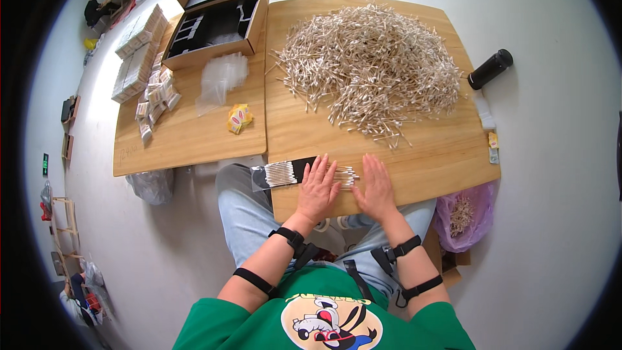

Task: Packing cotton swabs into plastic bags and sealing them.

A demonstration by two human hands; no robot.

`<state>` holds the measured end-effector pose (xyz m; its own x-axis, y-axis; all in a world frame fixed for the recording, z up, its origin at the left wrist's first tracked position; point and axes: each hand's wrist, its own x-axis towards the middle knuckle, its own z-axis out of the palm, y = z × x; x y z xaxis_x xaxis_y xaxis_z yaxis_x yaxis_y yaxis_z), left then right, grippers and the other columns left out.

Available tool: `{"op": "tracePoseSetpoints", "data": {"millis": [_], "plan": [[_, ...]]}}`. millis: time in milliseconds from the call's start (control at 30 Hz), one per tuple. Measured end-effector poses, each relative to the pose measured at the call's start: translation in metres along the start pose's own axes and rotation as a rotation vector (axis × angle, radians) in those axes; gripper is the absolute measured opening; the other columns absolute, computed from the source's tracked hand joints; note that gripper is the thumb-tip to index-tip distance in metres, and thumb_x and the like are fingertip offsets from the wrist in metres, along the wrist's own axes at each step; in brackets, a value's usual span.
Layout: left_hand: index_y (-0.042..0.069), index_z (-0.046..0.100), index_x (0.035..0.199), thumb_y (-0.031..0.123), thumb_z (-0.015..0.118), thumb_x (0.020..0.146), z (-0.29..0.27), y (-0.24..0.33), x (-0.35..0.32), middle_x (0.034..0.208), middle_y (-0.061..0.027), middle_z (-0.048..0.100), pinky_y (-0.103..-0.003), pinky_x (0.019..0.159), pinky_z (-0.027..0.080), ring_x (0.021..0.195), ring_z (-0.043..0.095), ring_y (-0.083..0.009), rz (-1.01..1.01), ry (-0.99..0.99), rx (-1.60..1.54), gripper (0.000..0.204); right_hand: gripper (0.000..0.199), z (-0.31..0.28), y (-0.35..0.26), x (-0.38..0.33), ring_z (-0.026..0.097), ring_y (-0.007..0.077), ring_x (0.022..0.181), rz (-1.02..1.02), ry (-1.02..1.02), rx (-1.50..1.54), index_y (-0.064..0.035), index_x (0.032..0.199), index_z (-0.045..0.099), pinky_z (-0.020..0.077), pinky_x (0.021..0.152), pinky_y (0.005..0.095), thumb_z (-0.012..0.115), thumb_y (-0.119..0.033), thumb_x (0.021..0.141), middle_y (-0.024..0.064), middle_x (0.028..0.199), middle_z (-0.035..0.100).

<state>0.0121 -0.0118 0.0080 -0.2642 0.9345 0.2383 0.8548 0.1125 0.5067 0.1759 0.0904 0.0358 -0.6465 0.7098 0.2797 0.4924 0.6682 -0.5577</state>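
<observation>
Head view: my left hand (317, 188) and right hand (376, 185) lie flat, fingers spread, on a swab row (343, 176) at 6 o'clock; one bagged bundle (278, 174) done, large pile (369, 65) at 12 remains.

Open brown cardboard box (217, 26) sat at far left table end; small white packets (154, 100) piled beside; clear plastic bags (221, 78) and yellow wrapper (239, 118) lay nearer.

Both hands are lying flat, palms down, fingers spread: left hand (317, 188) just beside right hand (376, 186), forearms reaching forward.
</observation>
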Motion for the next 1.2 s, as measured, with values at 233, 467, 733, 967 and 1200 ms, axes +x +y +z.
{"op": "tracePoseSetpoints", "data": {"millis": [233,467,733,967,1200], "plan": [[0.008,0.037,0.149,0.038,0.053,0.096,0.002,0.011,-0.001,0.159,-0.0178,0.025,-0.049,0.119,0.015,0.147,0.022,-0.0341,0.014,-0.095,0.073,0.063,0.077,0.017,-0.013,-0.012,0.02,0.031,0.149,-0.038,-0.325,-0.404,0.0019,0.151,0.026,0.0082,0.12,0.0538,0.053,-0.04,0.092,0.0186,0.159,0.025],[0.0,0.034,0.148,0.04,0.05,0.096,0.005,0.009,-0.002,0.158,-0.0198,0.026,-0.047,0.121,0.013,0.149,0.019,-0.031,0.011,-0.117,0.049,0.067,0.074,0.03,-0.013,0.004,0.02,0.0276,0.149,-0.065,-0.311,-0.466,-0.0015,0.152,0.027,0.0079,0.121,0.0524,0.052,-0.036,0.091,0.0156,0.16,0.024],[0.0,0.033,0.149,0.038,0.052,0.095,0.005,0.008,-0.007,0.159,-0.019,0.024,-0.047,0.121,0.011,0.149,0.018,-0.0309,-0.031,-0.093,0.155,0.069,0.074,0.026,-0.015,0.002,0.021,0.0266,0.149,-0.058,-0.347,-0.433,-0.0028,0.152,0.028,0.0078,0.121,0.0519,0.053,-0.036,0.091,0.0138,0.16,0.025],[0.0,0.031,0.15,0.041,0.052,0.094,0.001,0.009,-0.003,0.16,-0.0197,0.021,-0.048,0.121,0.01,0.15,0.016,-0.0322,0.008,-0.161,0.156,0.072,0.066,0.026,-0.021,0.003,0.018,0.0256,0.15,-0.033,-0.364,-0.442,-0.0049,0.152,0.03,0.0063,0.121,0.0516,0.044,-0.038,0.096,0.0127,0.16,0.024],[-0.001,0.032,0.15,0.04,0.049,0.096,0.0,0.01,-0.002,0.16,-0.0198,0.021,-0.048,0.121,0.01,0.15,0.016,-0.034,0.008,-0.181,0.108,0.07,0.061,0.038,-0.023,-0.001,0.018,0.0253,0.15,-0.006,-0.314,-0.462,-0.0081,0.151,0.033,0.0068,0.121,0.0522,0.041,-0.038,0.098,0.0112,0.16,0.026]]}}
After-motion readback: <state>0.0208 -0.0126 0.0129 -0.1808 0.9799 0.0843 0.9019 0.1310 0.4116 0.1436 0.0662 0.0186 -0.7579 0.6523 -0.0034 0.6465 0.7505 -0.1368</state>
